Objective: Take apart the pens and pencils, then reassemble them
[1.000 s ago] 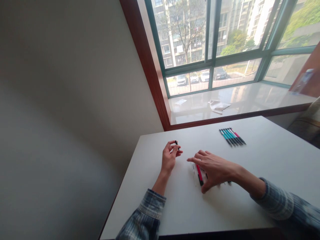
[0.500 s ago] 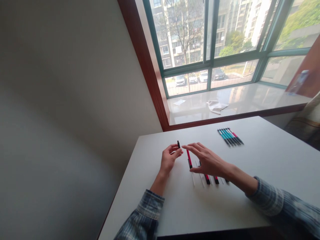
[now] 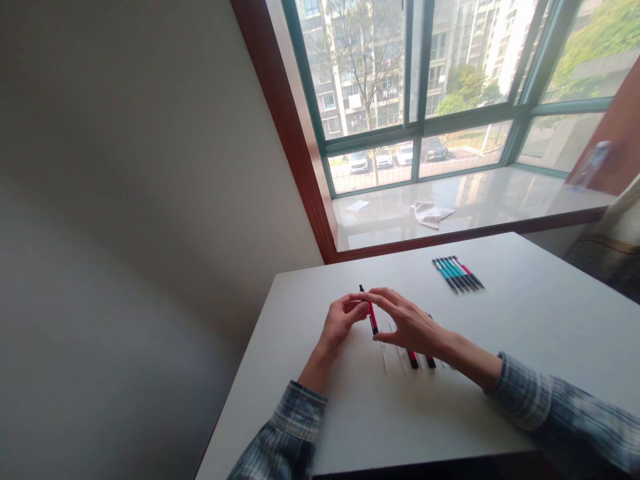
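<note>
My left hand (image 3: 340, 325) is closed, its fingertips pinching a small black pen tip section (image 3: 361, 289). Between the fingers and thumb of my right hand (image 3: 413, 325) is a red pen barrel (image 3: 373, 315) with a black end and clip. The barrel is tilted and lines up with the black section; my fingers cover the spot where they meet, so I cannot tell if they are joined. Thin white refills (image 3: 385, 359) lie on the table below my right hand. Beside them are red-and-black pen barrels (image 3: 412, 359), partly hidden by that hand.
A row of several teal and red pens (image 3: 457, 274) with dark grips lies toward the back right of the white table (image 3: 530, 333). Behind it, a white cloth (image 3: 433, 214) and a paper (image 3: 357, 206) rest on the windowsill. A wall (image 3: 165, 220) stands on the left.
The red barrel in my right hand has moved left to the black section in my left hand, closing the gap between them. Both hands now touch or nearly touch.
</note>
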Tool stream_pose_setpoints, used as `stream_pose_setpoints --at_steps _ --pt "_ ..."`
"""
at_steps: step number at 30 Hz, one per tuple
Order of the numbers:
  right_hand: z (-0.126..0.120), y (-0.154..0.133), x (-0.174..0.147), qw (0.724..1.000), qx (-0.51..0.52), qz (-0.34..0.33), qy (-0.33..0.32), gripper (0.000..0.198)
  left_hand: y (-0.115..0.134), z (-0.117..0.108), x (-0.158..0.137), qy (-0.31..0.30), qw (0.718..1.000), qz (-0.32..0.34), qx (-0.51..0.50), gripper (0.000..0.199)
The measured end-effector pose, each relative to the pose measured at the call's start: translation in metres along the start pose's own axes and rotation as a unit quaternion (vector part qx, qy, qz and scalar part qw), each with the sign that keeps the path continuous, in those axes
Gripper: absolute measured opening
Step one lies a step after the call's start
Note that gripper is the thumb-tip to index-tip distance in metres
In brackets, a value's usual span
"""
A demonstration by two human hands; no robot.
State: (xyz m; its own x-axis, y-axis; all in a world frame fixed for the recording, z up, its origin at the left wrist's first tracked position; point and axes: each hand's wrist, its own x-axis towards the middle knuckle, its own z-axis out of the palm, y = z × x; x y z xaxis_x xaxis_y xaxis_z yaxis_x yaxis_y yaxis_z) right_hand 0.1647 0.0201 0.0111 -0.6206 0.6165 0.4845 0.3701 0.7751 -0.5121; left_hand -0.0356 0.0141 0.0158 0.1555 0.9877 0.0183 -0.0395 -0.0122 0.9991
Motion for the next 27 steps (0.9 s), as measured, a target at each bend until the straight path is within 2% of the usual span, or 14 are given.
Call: stream_pose_setpoints --at_steps 4,7,9,12,15,18,21,24,27 --pt "0.002 0.002 0.000 1.000 -0.005 -0.003 0.002 0.099 0.002 0.000 0.000 -0.010 1.000 0.004 -0.002 0.035" --pt "-0.003 0.007 0.000 1.000 -0.008 -0.001 0.015 0.095 0.001 -0.002 0.001 0.026 1.000 0.015 0.007 0.033" --pt "-0.010 0.011 0.001 1.000 -0.014 0.002 0.007 0.073 -0.001 -0.006 0.003 0.067 0.998 0.020 0.005 0.032" --pt "-0.017 0.016 0.001 0.998 -0.004 -0.009 -0.059 0.030 -0.006 -0.012 0.006 0.111 0.993 0.036 -0.019 0.030" --pt "-0.017 0.019 0.001 0.993 0.023 -0.021 -0.118 0.017 -0.010 -0.016 0.008 0.127 0.990 0.045 -0.039 0.031" --pt "-0.013 0.019 0.000 0.989 0.044 -0.028 -0.142 0.007 -0.010 -0.016 0.009 0.130 0.990 0.047 -0.029 0.030" --pt "-0.011 0.019 0.000 0.991 0.055 -0.017 -0.124 0.003 -0.010 -0.015 0.009 0.137 0.989 0.055 0.004 0.029" --pt "-0.012 0.020 0.001 0.995 0.068 0.034 -0.067 0.009 -0.011 -0.015 0.009 0.141 0.985 0.068 0.068 0.027" --pt "-0.012 0.024 0.002 0.989 0.126 0.079 -0.023 0.014 -0.015 -0.014 0.010 0.135 0.976 0.088 0.148 0.025"
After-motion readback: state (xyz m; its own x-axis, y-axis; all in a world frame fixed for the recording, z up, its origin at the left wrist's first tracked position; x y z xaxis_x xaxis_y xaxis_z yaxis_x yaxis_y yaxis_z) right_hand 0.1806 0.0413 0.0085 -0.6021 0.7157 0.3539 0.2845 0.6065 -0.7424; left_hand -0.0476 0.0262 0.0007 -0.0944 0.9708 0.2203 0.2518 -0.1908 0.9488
